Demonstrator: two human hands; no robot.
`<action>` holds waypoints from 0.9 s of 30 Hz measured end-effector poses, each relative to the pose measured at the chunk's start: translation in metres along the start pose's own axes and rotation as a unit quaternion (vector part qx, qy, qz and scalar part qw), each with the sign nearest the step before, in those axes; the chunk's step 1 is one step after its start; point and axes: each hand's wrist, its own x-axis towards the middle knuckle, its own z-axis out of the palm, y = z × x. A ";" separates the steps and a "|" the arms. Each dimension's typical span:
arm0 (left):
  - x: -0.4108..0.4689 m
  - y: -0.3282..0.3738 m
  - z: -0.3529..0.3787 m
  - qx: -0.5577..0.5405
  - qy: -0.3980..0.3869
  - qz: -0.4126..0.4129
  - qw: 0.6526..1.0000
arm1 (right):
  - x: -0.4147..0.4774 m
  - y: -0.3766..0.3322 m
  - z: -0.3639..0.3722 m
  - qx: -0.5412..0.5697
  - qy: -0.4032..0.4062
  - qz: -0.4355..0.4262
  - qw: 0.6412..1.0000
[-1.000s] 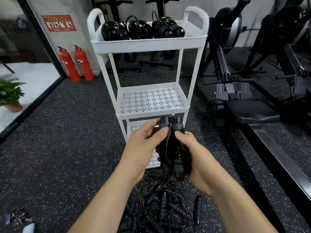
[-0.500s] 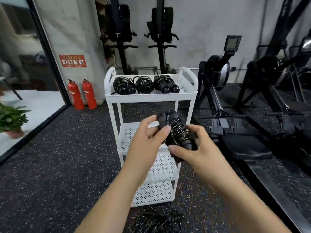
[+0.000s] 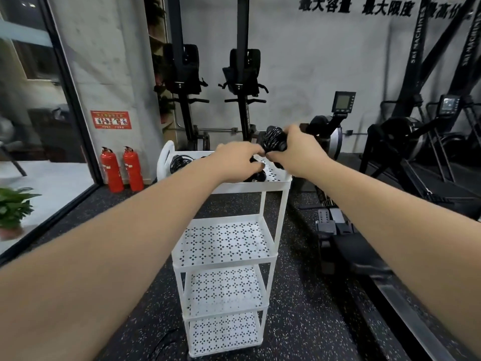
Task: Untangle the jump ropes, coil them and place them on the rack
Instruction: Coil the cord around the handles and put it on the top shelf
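Coiled rope (image 3: 273, 138) raised over rack (image 3: 250, 187), in right grip (image 3: 299, 150)

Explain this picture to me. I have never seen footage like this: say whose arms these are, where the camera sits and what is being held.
There is no machine here. A person wears one wide-angle camera on the head, so you see their own two bare arms reaching forward. The right hand has a grip on a black coiled jump rope, held over the top tray of a white tiered rack. The left hand is at the rope's lower end; whether it grips is unclear. Other coiled ropes already lie in that tray. Behind stand two red fire extinguishers and a rowing machine.
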 end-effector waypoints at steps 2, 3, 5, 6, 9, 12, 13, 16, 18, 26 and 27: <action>0.010 -0.003 0.005 0.032 -0.054 0.022 0.998 | 0.008 0.001 0.009 -0.065 0.000 -0.019 0.998; 0.012 -0.005 0.007 0.045 -0.072 0.030 0.996 | 0.011 0.002 0.014 -0.092 0.005 -0.028 0.995; 0.012 -0.013 0.011 0.073 -0.088 0.044 0.992 | 0.012 0.001 0.023 -0.139 0.021 -0.046 0.989; 0.011 -0.017 0.013 0.079 -0.087 0.047 0.992 | 0.012 0.001 0.028 -0.171 0.030 -0.061 0.983; 0.007 -0.030 0.020 0.046 -0.066 0.043 0.996 | 0.009 0.003 0.046 -0.294 0.058 -0.117 0.947; 0.004 -0.039 0.024 0.012 -0.033 0.044 0.998 | 0.011 0.010 0.058 -0.310 0.048 -0.129 0.941; 0.003 -0.040 0.025 0.006 -0.025 0.045 0.999 | 0.013 0.013 0.060 -0.282 0.050 -0.116 0.951; 0.002 -0.037 0.026 -0.017 -0.003 0.048 0.999 | 0.014 0.018 0.065 -0.267 0.075 -0.080 0.957; 0.003 -0.035 0.024 -0.020 -0.003 0.047 0.999 | 0.009 0.022 0.069 -0.339 0.133 -0.099 0.926; 0.001 -0.044 0.015 -0.017 -0.014 0.018 1.000 | -0.005 0.029 0.049 -0.175 0.126 -0.126 0.968; 0.001 -0.045 0.014 -0.052 -0.020 0.014 0.998 | -0.007 0.029 0.049 -0.162 0.117 -0.127 0.972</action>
